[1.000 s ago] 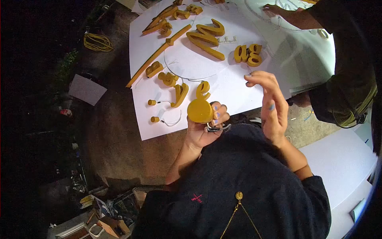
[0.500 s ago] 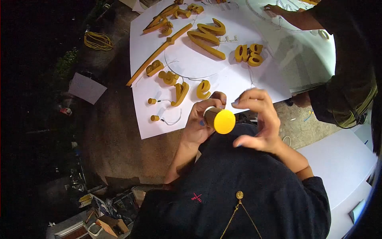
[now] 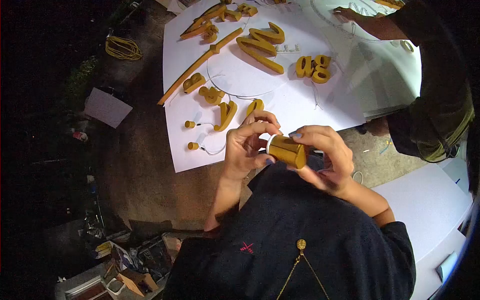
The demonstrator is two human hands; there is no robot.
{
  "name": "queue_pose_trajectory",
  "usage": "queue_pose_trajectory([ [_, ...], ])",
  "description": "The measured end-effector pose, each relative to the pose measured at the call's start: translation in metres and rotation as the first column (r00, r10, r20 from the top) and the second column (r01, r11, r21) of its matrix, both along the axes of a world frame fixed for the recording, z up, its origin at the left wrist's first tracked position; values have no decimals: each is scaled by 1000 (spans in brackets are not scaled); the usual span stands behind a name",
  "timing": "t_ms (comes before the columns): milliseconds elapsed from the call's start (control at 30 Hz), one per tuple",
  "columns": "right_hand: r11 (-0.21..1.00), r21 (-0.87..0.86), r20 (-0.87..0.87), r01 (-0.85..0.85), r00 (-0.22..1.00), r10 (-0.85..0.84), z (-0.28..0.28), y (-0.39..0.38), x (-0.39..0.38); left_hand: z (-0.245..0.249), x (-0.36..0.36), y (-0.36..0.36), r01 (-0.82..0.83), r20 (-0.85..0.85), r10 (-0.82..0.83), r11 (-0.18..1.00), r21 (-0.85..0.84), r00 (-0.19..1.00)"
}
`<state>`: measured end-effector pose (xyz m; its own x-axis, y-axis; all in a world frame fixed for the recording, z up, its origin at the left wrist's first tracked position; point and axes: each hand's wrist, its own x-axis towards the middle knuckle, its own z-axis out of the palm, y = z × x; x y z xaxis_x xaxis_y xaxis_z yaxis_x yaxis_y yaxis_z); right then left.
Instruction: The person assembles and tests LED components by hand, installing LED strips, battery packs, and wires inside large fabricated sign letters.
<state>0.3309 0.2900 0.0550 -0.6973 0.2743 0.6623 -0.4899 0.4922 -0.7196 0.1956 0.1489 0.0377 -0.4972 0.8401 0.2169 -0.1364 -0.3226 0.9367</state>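
Note:
Between my two hands, in front of my chest, is a short gold cylinder (image 3: 287,151) with a white disc at its left end. My left hand (image 3: 245,147) pinches the white end with thumb and fingertips. At the other end, the fingers and thumb of my right hand (image 3: 327,157) close around the gold rim. Just beyond my left hand lies a gold letter e (image 3: 255,107), partly hidden by the fingers. Two smaller gold cylinders (image 3: 190,124) with wires sit near the left corner of the white sheet, beside a gold letter y (image 3: 226,116).
Several gold letters, including a large M (image 3: 261,48) and an "ag" pair (image 3: 313,68), lie on the white sheet (image 3: 310,105), with thin wires among them. Another person's hand (image 3: 350,17) reaches in at the upper right. Boxes and clutter (image 3: 132,282) occupy the lower left.
The cylinder has turned from facing me with its yellow end to lying sideways. My right hand, previously apart from it, has closed on its gold end.

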Motion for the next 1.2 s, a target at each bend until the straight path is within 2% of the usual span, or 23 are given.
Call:
queue_pose_trajectory([
  [200, 1000, 9, -28, 9, 1000, -9, -2, -1, 0, 2, 4, -4, 15, 83, -16, 1000, 8, 996],
  [400, 998, -55, -26, -23, 999, 22, -10, -6, 2, 1, 7, -8, 42, 106, -42, 999, 2, 993],
  [500, 999, -34, -50, -5, 999, 3, -11, -7, 2, -1, 7, -10, 51, 116, -50, 999, 0, 992],
  [600, 998, -65, -12, 6, 1000, -7, -9, -9, 3, -4, 7, -11, 55, 132, -55, 998, 2, 990],
  [767, 995, -25, 23, 94, 995, -94, -4, -13, 4, -14, 9, -11, 58, 109, -61, 998, 31, 992],
  [833, 995, 6, 24, 98, 995, -99, -1, -14, 3, -18, 14, -13, 162, 399, -164, 986, 37, 902],
  [867, 994, 37, 24, 104, 994, -104, 0, -14, 3, -21, 16, -12, 163, 399, -164, 986, 37, 902],
  [933, 997, 37, 41, 67, 997, -68, -3, -14, 4, -30, 21, -11, 209, 512, -259, 966, 154, 819],
  [967, 999, 37, 59, 30, 998, -32, -4, -14, 4, -35, 27, -11, 209, 511, -259, 966, 154, 819],
  [1033, 998, 50, 106, 30, 994, -35, 3, -12, 2, -46, 38, -16, 47, 648, -105, 993, 106, 755],
  [1067, 998, 63, 154, 29, 987, -38, 5, -11, 1, -57, 30, -15, 153, 607, -265, 961, 230, 750],
  [1100, 998, 63, 155, 23, 987, -33, 4, -10, 1, -60, 27, -13, 148, 608, -261, 962, 230, 750],
  [1167, 997, 33, 283, -63, 958, 51, 1, -10, -1, -64, 25, -12, 257, 583, -386, 921, 294, 715],
  [1200, 998, 40, 256, -56, 966, 44, -6, -11, -2, -60, 23, -13, 298, 573, -400, 916, 269, 715],
])
